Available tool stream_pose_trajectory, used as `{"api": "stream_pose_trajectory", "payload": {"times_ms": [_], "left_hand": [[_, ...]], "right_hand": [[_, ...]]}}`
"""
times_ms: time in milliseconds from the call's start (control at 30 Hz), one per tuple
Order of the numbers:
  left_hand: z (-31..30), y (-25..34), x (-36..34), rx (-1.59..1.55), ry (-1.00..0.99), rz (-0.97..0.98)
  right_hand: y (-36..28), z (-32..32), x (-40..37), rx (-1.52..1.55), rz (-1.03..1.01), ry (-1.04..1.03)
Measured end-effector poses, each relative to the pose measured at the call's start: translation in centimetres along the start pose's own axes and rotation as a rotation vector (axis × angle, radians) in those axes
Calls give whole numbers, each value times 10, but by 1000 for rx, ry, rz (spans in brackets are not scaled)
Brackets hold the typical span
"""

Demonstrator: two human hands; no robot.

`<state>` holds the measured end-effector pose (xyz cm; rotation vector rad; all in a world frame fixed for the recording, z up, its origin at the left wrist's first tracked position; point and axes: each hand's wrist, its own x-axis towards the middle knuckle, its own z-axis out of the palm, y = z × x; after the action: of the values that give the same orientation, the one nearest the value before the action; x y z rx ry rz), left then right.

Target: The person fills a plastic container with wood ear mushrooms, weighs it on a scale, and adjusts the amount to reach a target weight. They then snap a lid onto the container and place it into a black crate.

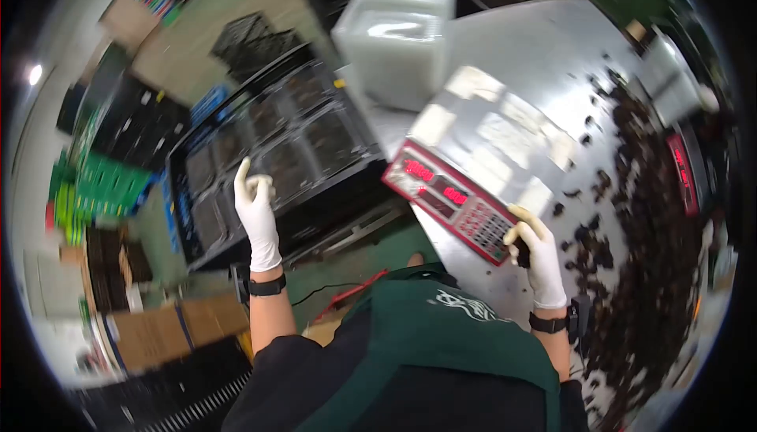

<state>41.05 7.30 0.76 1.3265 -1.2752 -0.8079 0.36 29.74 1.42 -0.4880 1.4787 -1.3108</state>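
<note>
My left hand (pixel 257 219), in a white glove, hovers over the near side of a black crate (pixel 296 184). Its index finger is stretched out, the others are loosely bent, and it holds nothing. Clear-lidded trays (pixel 327 140) fill the crate. My right hand (pixel 539 255), also gloved, is at the keypad corner of a red scale (pixel 449 195). Its fingers are curled around a dark brown piece (pixel 523 255), mostly hidden by them. Several white paper slips (pixel 505 140) lie on the scale's platform and around it.
Stacked clear plastic trays (pixel 398 46) stand behind the scale on the metal table (pixel 544 46). Loose dark brown pieces (pixel 631 274) heap along the right side, beside a second red scale (pixel 683 172). Green crates (pixel 114 184) and cardboard boxes (pixel 154 333) are at left.
</note>
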Motion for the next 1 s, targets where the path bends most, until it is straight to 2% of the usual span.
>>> {"api": "stream_pose_trajectory", "payload": {"times_ms": [133, 200, 267, 300, 333, 367, 400, 467, 533, 600, 667, 700, 733, 800, 900, 933, 967, 1000], "left_hand": [[147, 83, 42, 187, -318, 681], [202, 115, 62, 464, -400, 1049], [238, 131, 79, 585, -678, 1123], [253, 95, 130, 616, -878, 953], [259, 85, 152, 567, -906, 786], [258, 91, 165, 695, -863, 997], [256, 109, 160, 837, -873, 982], [256, 126, 159, 723, -878, 967], [258, 156, 145, 938, -781, 979], [261, 168, 152, 1047, -884, 942], [259, 192, 160, 826, -1211, 732], [258, 200, 163, 720, -1135, 671], [256, 216, 146, 623, -1028, 560], [253, 238, 103, 276, -800, 478], [259, 219, 56, 385, -605, 853], [260, 201, 56, 311, -808, 926], [257, 180, 50, 552, -841, 997], [275, 164, 27, 361, -792, 1219]], "right_hand": [[6, -27, -24, 43, -13, 45], [16, -38, -35, -28, -93, 73], [23, -48, -51, 60, -67, 83], [34, -55, -58, 60, -73, 106], [44, -64, -64, 53, -81, 114], [56, -69, -69, 103, -66, 160], [66, -72, -76, 153, -51, 188], [68, -82, -94, 181, -3, 248], [86, -86, -95, 228, 14, 279], [96, -89, -93, 239, 5, 304], [99, -90, -90, 196, -9, 323], [100, -91, -89, 194, -16, 339], [101, -91, -88, 190, -23, 350], [102, -93, -86, 177, -39, 385], [107, -102, -83, 119, -69, 456], [111, -106, -81, 82, -87, 479], [113, -110, -80, 46, -105, 501], [114, -115, -80, 11, -124, 524]]}}
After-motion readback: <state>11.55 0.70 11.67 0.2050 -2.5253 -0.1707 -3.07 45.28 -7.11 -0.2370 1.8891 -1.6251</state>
